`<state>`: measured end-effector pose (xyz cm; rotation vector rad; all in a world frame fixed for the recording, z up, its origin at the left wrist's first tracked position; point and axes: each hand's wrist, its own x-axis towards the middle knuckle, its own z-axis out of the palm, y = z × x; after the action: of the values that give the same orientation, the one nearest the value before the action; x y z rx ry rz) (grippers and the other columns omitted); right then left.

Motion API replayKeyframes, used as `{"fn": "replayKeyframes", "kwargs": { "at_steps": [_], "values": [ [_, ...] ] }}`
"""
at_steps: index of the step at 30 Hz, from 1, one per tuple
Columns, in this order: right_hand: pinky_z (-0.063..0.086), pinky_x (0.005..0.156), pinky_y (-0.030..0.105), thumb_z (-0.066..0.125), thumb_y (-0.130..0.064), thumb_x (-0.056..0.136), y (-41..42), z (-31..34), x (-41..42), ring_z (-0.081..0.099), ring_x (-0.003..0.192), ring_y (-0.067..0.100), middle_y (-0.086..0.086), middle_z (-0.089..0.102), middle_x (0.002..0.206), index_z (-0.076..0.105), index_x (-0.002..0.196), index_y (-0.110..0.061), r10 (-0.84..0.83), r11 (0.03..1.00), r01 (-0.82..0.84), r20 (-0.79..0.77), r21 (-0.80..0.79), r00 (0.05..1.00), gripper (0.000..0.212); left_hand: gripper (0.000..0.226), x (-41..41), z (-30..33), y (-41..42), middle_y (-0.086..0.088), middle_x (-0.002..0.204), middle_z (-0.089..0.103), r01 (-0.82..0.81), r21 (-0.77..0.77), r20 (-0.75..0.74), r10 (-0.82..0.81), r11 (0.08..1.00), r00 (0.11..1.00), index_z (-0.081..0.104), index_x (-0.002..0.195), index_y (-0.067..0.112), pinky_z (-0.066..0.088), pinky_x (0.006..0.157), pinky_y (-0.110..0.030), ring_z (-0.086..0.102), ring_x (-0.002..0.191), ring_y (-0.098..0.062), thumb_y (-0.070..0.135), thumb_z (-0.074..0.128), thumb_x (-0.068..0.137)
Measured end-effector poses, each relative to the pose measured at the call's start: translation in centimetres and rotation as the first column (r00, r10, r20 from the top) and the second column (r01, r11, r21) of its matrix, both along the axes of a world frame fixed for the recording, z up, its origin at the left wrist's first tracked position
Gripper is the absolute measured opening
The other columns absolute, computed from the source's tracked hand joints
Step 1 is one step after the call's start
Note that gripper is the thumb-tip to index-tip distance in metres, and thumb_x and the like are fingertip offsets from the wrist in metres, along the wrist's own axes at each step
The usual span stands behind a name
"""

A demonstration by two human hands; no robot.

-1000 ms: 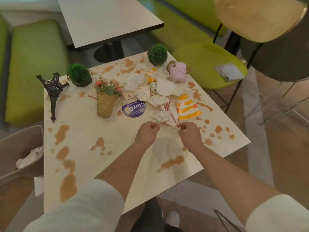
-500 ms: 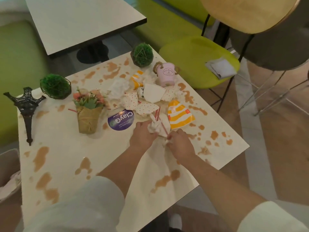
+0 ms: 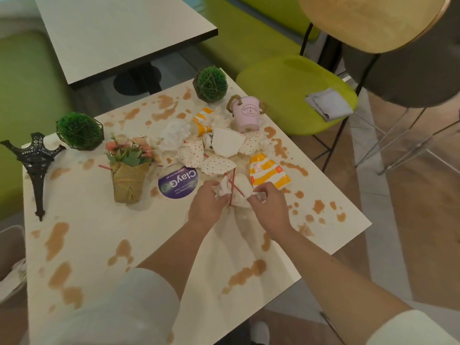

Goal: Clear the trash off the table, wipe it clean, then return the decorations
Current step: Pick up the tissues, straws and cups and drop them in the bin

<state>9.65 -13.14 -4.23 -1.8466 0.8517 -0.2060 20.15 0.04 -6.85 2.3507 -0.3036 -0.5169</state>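
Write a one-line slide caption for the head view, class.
Both hands, left hand and right hand, gather crumpled napkins from a stained table among decorations and paper cups.

Both hands, left hand (image 3: 207, 205) and right hand (image 3: 270, 207), are pinching crumpled napkins (image 3: 239, 192) amid trash on the stained counter (image 3: 99, 235).
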Motion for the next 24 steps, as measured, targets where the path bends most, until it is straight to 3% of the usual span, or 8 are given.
{"fn": "replayKeyframes", "kwargs": {
  "at_steps": [4, 9, 13, 17, 18, 21, 24],
  "values": [
    [0.034, 0.058, 0.014, 0.053, -0.017, 0.092, 0.6, 1.2, 0.2, 0.051, 0.080, 0.003, -0.003, 0.056, 0.104, 0.053, 0.102, -0.021, -0.009, 1.000, 0.007, 0.078, 0.022, 0.997, 0.011, 0.038, -0.3, 0.8, 1.0, -0.012, 0.120, 0.052, -0.012, 0.052, 0.101, 0.006, 0.999, 0.995, 0.052, 0.129, 0.015, 0.046, 0.085, -0.038, 0.057, 0.102, -0.027, 0.036, 0.049, 0.098],
    [0.046, 0.061, 0.017, 0.048, -0.007, 0.094, 2.4, 1.9, 0.3, 0.050, 0.079, 0.011, 0.004, 0.047, 0.113, 0.054, 0.105, -0.018, 0.015, 0.998, -0.024, 0.132, 0.066, 0.991, 0.017, 0.040, -1.3, 2.4, 2.5, -0.015, 0.132, 0.049, -0.111, -0.032, 0.096, 0.114, 0.993, 0.989, 0.041, 0.137, 0.005, 0.039, 0.100, -0.040, 0.047, 0.125, -0.031, 0.027, 0.037, 0.104],
    [0.041, 0.051, 0.010, 0.051, -0.003, 0.093, 5.0, 2.7, 0.3, 0.049, 0.069, 0.008, -0.006, 0.052, 0.102, 0.055, 0.109, -0.016, 0.074, 0.992, -0.088, 0.153, 0.088, 0.986, 0.021, 0.033, -1.9, 3.9, 5.0, -0.009, 0.109, 0.061, -0.202, -0.123, 0.043, 0.209, 0.972, 0.977, 0.043, 0.133, 0.010, 0.048, 0.084, -0.038, 0.060, 0.099, -0.028, 0.018, 0.038, 0.102],
    [0.049, 0.059, 0.019, 0.060, -0.005, 0.089, 8.6, 3.3, 0.5, 0.052, 0.070, 0.007, -0.008, 0.054, 0.093, 0.054, 0.102, -0.018, 0.112, 0.979, -0.139, 0.177, 0.151, 0.978, 0.020, 0.018, -2.2, 4.8, 8.1, -0.001, 0.090, 0.060, -0.319, -0.316, -0.081, 0.310, 0.893, 0.947, 0.048, 0.111, 0.022, 0.042, 0.064, -0.024, 0.051, 0.071, -0.016, 0.013, 0.035, 0.102],
    [0.049, 0.059, 0.018, 0.064, -0.006, 0.088, 9.4, 3.4, 0.5, 0.052, 0.071, 0.008, -0.006, 0.054, 0.092, 0.054, 0.102, -0.018, 0.120, 0.976, -0.150, 0.185, 0.156, 0.975, 0.021, 0.021, -2.1, 4.9, 8.9, 0.001, 0.087, 0.060, -0.321, -0.326, -0.074, 0.315, 0.889, 0.946, 0.048, 0.115, 0.023, 0.041, 0.063, -0.024, 0.050, 0.070, -0.015, 0.013, 0.034, 0.102],
    [0.055, 0.067, 0.029, 0.072, -0.010, 0.083, 12.5, 3.9, 1.1, 0.056, 0.076, 0.012, -0.006, 0.057, 0.090, 0.055, 0.097, -0.020, 0.178, 0.966, -0.208, 0.192, 0.152, 0.965, 0.025, 0.030, -2.1, 5.3, 12.4, 0.003, 0.090, 0.066, -0.385, -0.346, -0.112, 0.370, 0.855, 0.922, 0.046, 0.131, 0.024, 0.049, 0.080, -0.034, 0.058, 0.084, -0.018, 0.020, 0.035, 0.103],
    [0.057, 0.077, 0.042, 0.074, -0.012, 0.081, 15.5, 4.1, 2.3, 0.061, 0.080, 0.015, -0.004, 0.062, 0.090, 0.059, 0.091, -0.023, 0.221, 0.952, -0.251, 0.172, 0.176, 0.960, 0.021, 0.018, -1.7, 5.6, 16.2, 0.002, 0.099, 0.068, -0.450, -0.307, -0.112, 0.438, 0.839, 0.892, 0.051, 0.115, 0.024, 0.047, 0.089, -0.038, 0.060, 0.096, -0.023, 0.026, 0.037, 0.103]
  ]
}}
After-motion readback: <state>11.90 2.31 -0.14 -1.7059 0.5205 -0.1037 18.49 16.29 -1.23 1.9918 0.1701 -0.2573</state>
